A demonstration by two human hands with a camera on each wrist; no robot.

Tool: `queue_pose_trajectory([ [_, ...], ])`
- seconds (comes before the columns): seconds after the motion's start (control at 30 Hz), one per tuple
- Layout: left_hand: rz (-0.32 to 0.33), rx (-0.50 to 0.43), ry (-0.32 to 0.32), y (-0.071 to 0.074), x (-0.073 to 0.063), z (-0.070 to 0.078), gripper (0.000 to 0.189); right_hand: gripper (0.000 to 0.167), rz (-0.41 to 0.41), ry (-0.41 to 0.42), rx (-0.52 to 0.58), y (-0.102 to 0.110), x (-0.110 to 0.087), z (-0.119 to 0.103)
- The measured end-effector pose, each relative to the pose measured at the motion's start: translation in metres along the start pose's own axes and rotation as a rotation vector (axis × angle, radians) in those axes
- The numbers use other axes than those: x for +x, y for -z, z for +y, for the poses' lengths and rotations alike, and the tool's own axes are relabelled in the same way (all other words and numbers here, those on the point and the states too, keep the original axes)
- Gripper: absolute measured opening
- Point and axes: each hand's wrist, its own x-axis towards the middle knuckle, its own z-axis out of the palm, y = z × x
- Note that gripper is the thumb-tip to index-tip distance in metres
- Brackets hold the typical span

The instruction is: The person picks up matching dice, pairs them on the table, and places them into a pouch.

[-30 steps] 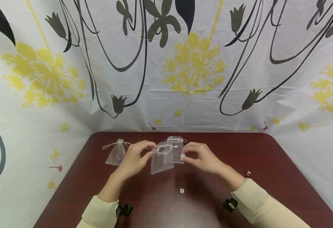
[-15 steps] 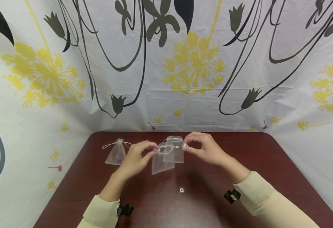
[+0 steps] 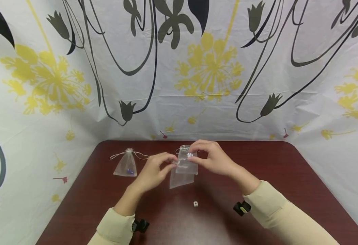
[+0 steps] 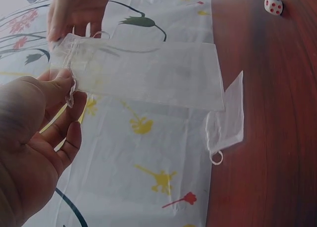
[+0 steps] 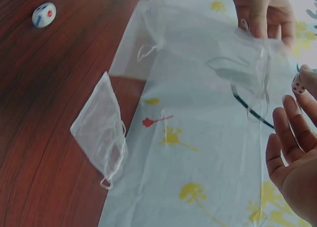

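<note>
My left hand (image 3: 154, 170) pinches a sheer white drawstring pouch (image 4: 148, 71) near its gathered mouth, between thumb and fingers. The pouch hangs above the table. My right hand (image 3: 214, 158) pinches a small white die (image 3: 189, 155) beside that mouth. Red dots show on this die (image 5: 298, 85) in the right wrist view. A second sheer pouch (image 5: 99, 125) lies on the table behind the held one, and they overlap in the head view. Nearer the front, a white die (image 3: 195, 204) rests on the table.
To the left stands a cinched sheer pouch (image 3: 123, 166) with small blue things (image 3: 130, 171) inside and its cords spread out. The dark red table (image 3: 80, 204) ends at a patterned cloth (image 3: 212, 119) hung behind it.
My right hand first rose, then came left with its die toward the pouch's mouth. My left hand shifted slightly right with the pouch. A red die at the right went behind the right arm.
</note>
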Motion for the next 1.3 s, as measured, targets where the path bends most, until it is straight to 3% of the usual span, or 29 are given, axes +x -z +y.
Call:
queue_pose_trajectory([
  [0.23,0.005,0.001,-0.039,-0.005,0.002,0.003,0.016,0.01,-0.023,0.061,0.002,-0.011,0.007,-0.002],
  [0.37,0.015,-0.002,-0.048,-0.004,0.003,0.004,0.017,0.011,-0.041,0.054,-0.001,-0.013,0.008,-0.004],
  [0.73,0.001,-0.001,-0.015,0.002,-0.001,0.003,0.009,0.017,0.005,0.044,0.001,-0.012,0.002,-0.005],
  [1.3,0.06,0.034,0.017,0.011,-0.008,-0.006,0.015,0.025,0.125,-0.024,-0.008,-0.007,-0.036,0.025],
])
